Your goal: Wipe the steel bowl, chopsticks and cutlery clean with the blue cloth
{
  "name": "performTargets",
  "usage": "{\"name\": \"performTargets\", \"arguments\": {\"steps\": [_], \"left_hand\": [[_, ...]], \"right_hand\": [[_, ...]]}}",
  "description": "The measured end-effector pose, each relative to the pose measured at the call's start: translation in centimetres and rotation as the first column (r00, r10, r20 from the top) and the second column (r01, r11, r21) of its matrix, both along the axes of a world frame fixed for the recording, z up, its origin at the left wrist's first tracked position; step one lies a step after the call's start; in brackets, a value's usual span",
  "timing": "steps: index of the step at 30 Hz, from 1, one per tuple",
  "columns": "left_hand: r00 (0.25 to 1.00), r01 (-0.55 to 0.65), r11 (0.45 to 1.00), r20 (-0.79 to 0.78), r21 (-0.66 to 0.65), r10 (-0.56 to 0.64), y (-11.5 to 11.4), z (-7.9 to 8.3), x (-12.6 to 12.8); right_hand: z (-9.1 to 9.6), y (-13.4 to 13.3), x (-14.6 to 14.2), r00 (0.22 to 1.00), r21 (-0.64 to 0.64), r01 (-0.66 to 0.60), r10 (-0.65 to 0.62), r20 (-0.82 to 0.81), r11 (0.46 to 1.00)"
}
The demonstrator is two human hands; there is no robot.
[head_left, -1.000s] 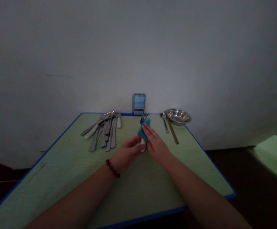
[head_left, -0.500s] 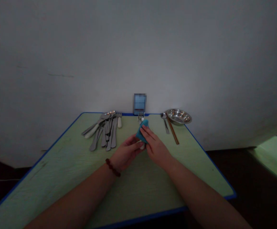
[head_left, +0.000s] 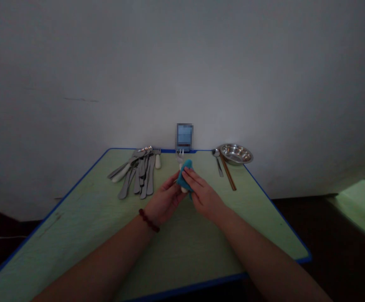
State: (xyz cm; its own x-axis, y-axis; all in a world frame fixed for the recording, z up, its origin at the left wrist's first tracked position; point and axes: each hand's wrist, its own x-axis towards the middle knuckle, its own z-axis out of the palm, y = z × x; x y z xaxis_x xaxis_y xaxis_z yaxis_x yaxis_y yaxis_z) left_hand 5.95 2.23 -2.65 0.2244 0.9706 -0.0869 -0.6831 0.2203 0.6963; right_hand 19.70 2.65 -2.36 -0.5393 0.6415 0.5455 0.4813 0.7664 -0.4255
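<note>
Over the middle of the table, my left hand (head_left: 165,201) is closed on the pale handle of a fork (head_left: 180,157), whose tines point away from me. My right hand (head_left: 206,195) presses a folded blue cloth (head_left: 185,175) around the fork's handle, with its fingers lying together over the cloth. Most of the handle is hidden by the cloth and my fingers; its pale end shows just below the cloth.
On the left lies a pile of metal cutlery (head_left: 141,172) beside a small white-handled fork (head_left: 157,160). To the right are a spoon (head_left: 217,161), wooden chopsticks (head_left: 228,173) and a steel bowl (head_left: 235,154). A blurred screen device (head_left: 184,136) leans on the wall behind the blue-edged table (head_left: 176,260).
The fork's tines have shifted left and the fork has turned a little. The cloth and my right fingers have moved slightly left and down along its handle.
</note>
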Motion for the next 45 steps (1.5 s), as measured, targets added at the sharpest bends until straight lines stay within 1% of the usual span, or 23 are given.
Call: {"name": "performTargets", "arguments": {"steps": [8,14,19,24,31,36,45], "left_hand": [[0.999,-0.038,0.998,0.015,-0.05,0.039,0.2,0.01,-0.24],[0.999,-0.026,0.998,0.034,-0.054,0.028,0.68,-0.24,-0.43],[0.996,-0.073,0.993,0.044,-0.097,0.078,0.76,0.05,-0.6],[0.995,-0.077,0.989,0.05,-0.125,0.083,0.61,0.38,-0.65],[0.997,-0.068,0.991,0.026,-0.113,0.072,0.45,-0.09,-0.42],[0.998,-0.069,0.995,-0.017,-0.069,0.068,0.39,-0.59,-0.42],[0.997,-0.03,0.999,-0.072,-0.028,0.028,0.06,-0.06,-0.15]], "right_hand": [[0.05,0.08,0.0,0.999,0.038,-0.019,0.018,0.029,0.999],[0.01,-0.02,-0.05,0.998,0.069,-0.041,0.038,0.05,0.997],[0.02,-0.07,-0.12,0.996,0.09,-0.063,0.058,0.064,0.994],[0.01,-0.07,-0.09,0.996,0.101,-0.062,0.055,0.072,0.993],[-0.02,-0.05,-0.03,0.996,0.104,-0.058,0.05,0.077,0.993],[0.07,-0.11,-0.01,0.996,0.102,-0.05,0.042,0.076,0.994],[0.19,-0.01,0.08,0.998,0.11,-0.03,0.024,0.055,0.993]]}}
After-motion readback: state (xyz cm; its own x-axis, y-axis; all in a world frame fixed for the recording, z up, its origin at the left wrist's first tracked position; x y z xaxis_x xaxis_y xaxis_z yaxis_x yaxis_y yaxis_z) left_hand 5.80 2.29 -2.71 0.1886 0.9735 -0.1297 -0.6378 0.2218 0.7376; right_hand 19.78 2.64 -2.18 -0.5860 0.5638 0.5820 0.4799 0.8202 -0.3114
